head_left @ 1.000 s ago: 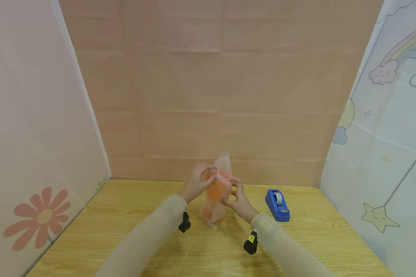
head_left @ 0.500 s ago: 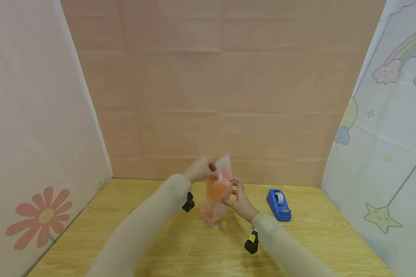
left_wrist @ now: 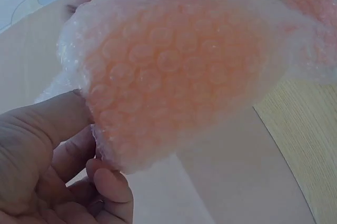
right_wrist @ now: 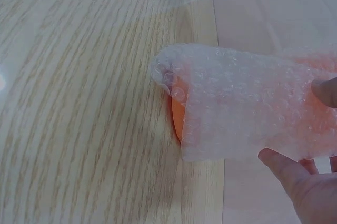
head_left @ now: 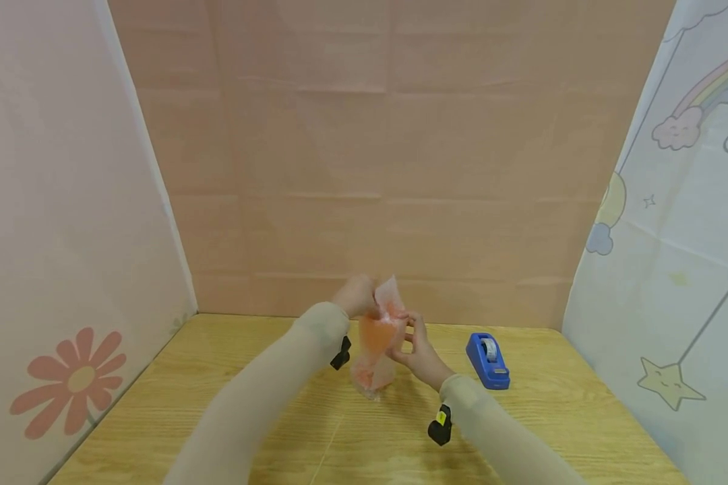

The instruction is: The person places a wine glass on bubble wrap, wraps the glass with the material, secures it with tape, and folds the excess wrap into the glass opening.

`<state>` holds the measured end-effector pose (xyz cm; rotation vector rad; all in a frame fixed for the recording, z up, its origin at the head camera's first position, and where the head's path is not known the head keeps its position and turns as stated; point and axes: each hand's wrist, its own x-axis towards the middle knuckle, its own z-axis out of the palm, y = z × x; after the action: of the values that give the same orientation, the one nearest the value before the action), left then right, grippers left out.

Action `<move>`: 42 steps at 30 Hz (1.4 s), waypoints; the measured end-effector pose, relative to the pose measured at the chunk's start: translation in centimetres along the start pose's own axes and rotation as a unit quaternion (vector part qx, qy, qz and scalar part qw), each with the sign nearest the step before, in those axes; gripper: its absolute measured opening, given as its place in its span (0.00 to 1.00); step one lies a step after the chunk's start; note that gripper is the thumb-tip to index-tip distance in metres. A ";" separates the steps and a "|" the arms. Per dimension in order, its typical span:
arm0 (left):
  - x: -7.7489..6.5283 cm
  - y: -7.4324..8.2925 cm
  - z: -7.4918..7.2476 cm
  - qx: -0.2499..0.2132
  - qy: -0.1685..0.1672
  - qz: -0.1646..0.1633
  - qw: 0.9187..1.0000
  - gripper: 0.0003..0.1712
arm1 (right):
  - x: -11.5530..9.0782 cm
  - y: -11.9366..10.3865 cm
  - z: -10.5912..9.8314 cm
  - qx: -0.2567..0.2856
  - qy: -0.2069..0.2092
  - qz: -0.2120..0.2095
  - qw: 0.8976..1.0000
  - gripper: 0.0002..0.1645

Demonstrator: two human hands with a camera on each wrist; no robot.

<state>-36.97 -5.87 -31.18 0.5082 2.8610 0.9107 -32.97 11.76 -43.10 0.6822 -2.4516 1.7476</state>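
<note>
An orange object (head_left: 376, 337) stands upright on the table inside bubble wrap (head_left: 389, 291). Through the wrap it looks goblet-like, wide above, narrow in the middle and flared at the foot. My left hand (head_left: 356, 296) is at the upper left of the bundle; in the left wrist view its thumb and curled fingers (left_wrist: 113, 184) pinch the edge of the wrap. From the right side, my right hand (head_left: 423, 356) holds the wrapped bundle between thumb and fingers. A bare orange edge (right_wrist: 178, 113) shows at the bundle's foot in the right wrist view.
A blue tape dispenser (head_left: 488, 362) with a roll of tape stands on the wooden table (head_left: 236, 391), right of the hands. Behind the table rises a pinkish-tan backdrop (head_left: 315, 168). Pale printed panels (head_left: 73, 222) flank it on both sides.
My left hand has turned over and moved slightly right, folding in the top of the wrap. The loose upper flap sits a bit lower. My right hand stays in place.
</note>
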 end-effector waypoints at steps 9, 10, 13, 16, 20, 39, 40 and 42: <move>0.0 0.3 -0.7 0.107 -0.040 0.017 0.993 0.16 | 0.4 0.1 0.2 0.000 -0.008 0.019 1.000 0.40; 0.0 0.2 -0.9 0.112 -0.047 0.017 0.992 0.17 | 0.4 0.1 0.2 0.002 -0.008 0.019 1.000 0.40; 0.0 0.1 -1.3 0.103 -0.051 0.012 0.993 0.20 | 0.3 0.1 0.4 0.008 -0.007 0.021 1.000 0.41; 0.0 -0.3 -1.0 0.064 -0.030 0.003 0.997 0.19 | 0.2 0.1 0.4 0.009 -0.010 0.023 1.000 0.41; -0.2 -0.5 -0.5 0.036 0.008 -0.004 0.999 0.14 | 0.5 0.1 0.4 0.009 -0.013 0.021 1.000 0.40; 1.3 -2.7 -0.1 -0.060 0.033 -0.033 0.997 0.17 | 0.3 0.3 0.7 0.017 -0.005 0.013 1.000 0.42; 1.2 -2.8 -0.1 -0.060 0.034 -0.027 0.997 0.15 | 0.3 0.3 0.7 0.018 -0.007 0.011 1.000 0.42; 1.2 -2.9 -0.2 -0.062 0.030 -0.013 0.998 0.14 | 0.3 0.3 0.6 0.014 -0.006 0.007 1.000 0.41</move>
<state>-38.93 -7.79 -32.67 0.4361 2.8335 1.1080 -33.20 11.15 -43.49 0.6817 -2.4493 1.7917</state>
